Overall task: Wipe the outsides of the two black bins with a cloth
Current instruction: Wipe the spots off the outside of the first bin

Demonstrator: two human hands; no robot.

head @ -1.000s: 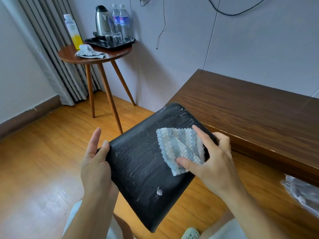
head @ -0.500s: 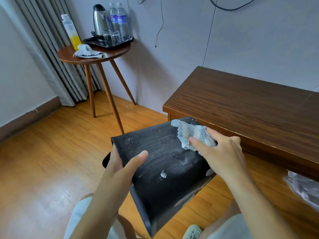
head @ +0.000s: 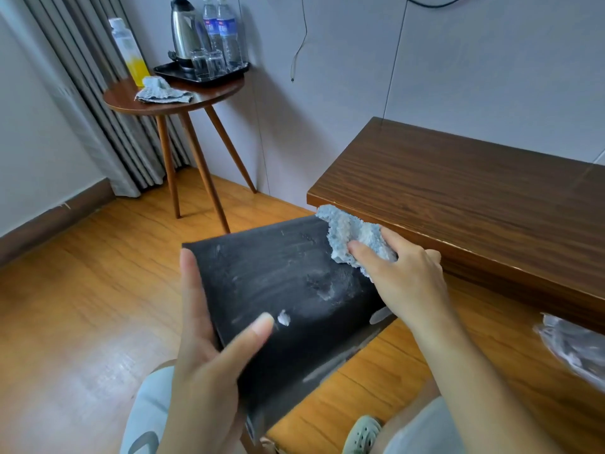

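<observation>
A black bin (head: 288, 290) lies tilted in front of me, one flat side up, streaked with pale smears and a small white fleck. My left hand (head: 209, 365) grips its near left edge, thumb across the top face and fingers along the side. My right hand (head: 406, 280) holds a crumpled pale blue cloth (head: 350, 237) and presses it on the bin's far right corner. Only one bin is in view.
A dark wooden bench (head: 474, 204) runs along the wall right behind the bin. A round three-legged table (head: 176, 99) at the back left carries a kettle tray, bottles and another cloth (head: 160, 91). A crumpled plastic bag (head: 576, 348) lies at the right edge.
The bin has been turned and tipped so another face is up. My left hand shifted from the left edge to a thumb-over grip; my right hand carried the cloth up to the far corner.
</observation>
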